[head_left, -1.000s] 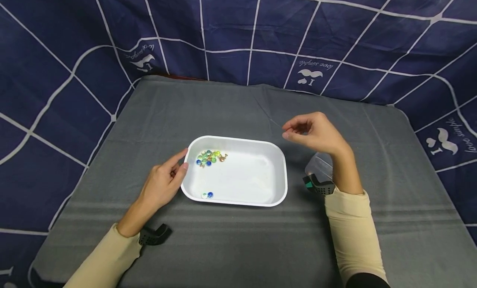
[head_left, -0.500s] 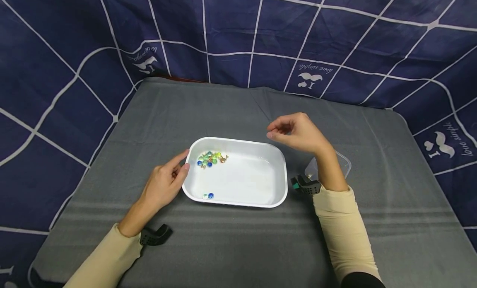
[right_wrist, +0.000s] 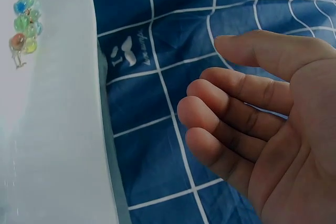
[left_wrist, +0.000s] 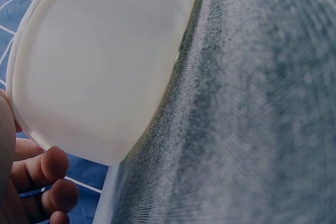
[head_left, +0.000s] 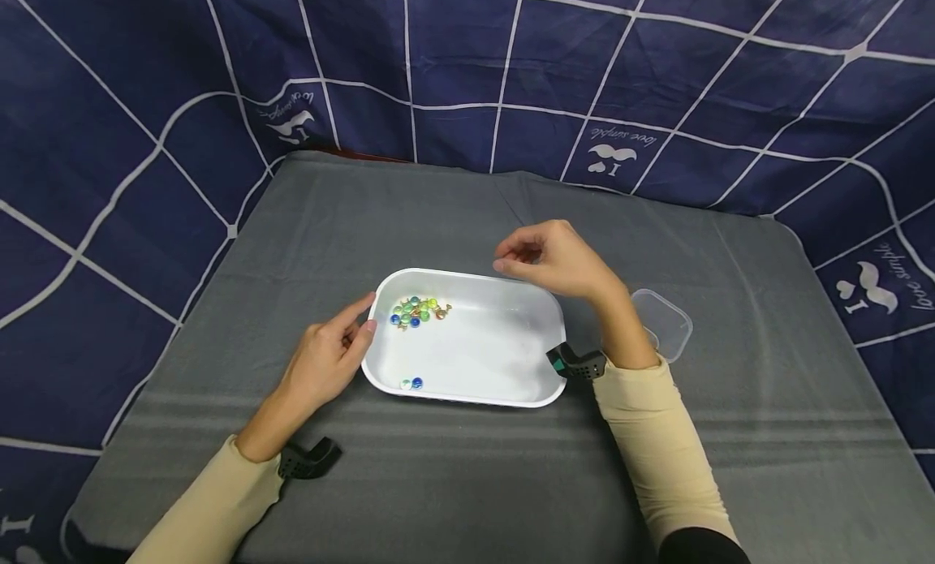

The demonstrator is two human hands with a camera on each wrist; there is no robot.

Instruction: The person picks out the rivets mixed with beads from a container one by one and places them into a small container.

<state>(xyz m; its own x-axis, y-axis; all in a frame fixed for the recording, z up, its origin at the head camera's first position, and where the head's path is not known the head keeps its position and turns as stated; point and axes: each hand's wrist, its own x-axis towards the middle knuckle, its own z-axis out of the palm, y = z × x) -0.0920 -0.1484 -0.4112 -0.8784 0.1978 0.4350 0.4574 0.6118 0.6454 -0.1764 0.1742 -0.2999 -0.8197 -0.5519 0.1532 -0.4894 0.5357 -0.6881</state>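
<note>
A white rectangular tray (head_left: 482, 353) lies on the grey cloth. My left hand (head_left: 325, 357) is at its left end, with index finger and thumb touching the outer rim and the other fingers loosely bent. Inside, toward the far left corner, sits a cluster of green, blue and yellow glass marbles (head_left: 414, 312) mixed with small gold-coloured pieces (head_left: 442, 312). Two more marbles (head_left: 416, 383), one blue and one whitish, lie by the near edge. My right hand (head_left: 551, 256) hovers over the tray's far right edge, fingers relaxed; the right wrist view shows nothing in it.
To the right of the tray is a clear plastic container (head_left: 668, 325), partly hidden behind the right forearm. Grey cloth (head_left: 467, 483) covers the table. A navy curtain with white lines (head_left: 453, 61) hangs along the back and sides.
My right hand has moved left, from beyond the tray's right end to over its far right edge, uncovering more of the clear container. The left hand stays at the rim.
</note>
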